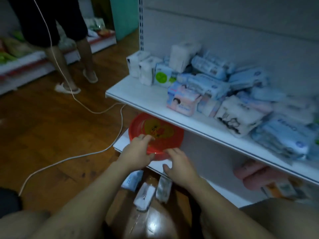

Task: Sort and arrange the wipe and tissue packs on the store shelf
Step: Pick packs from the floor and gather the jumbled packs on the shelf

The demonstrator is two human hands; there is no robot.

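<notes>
Left hand [138, 150] curls over the rim of the red basin [160, 130] on the bottom shelf [222, 192], right hand [180, 163] spread against it, probably to clear room for the packs [212, 87] heaped on the upper shelf [138, 94], far right.

The plate [155, 133] is finished in red, with a yellow motif printed at its centre. The shelf [138, 94] is coated white. The blue packs [210, 66] are wrapped in pale blue, and the end packs [145, 66] in white. A green disc is printed on the small pack [163, 76]. The baby pack [181, 102] is coloured pink. A black drawing is printed on the white front pack [236, 116]. The floor [43, 126] is finished in brown wood grain.
</notes>
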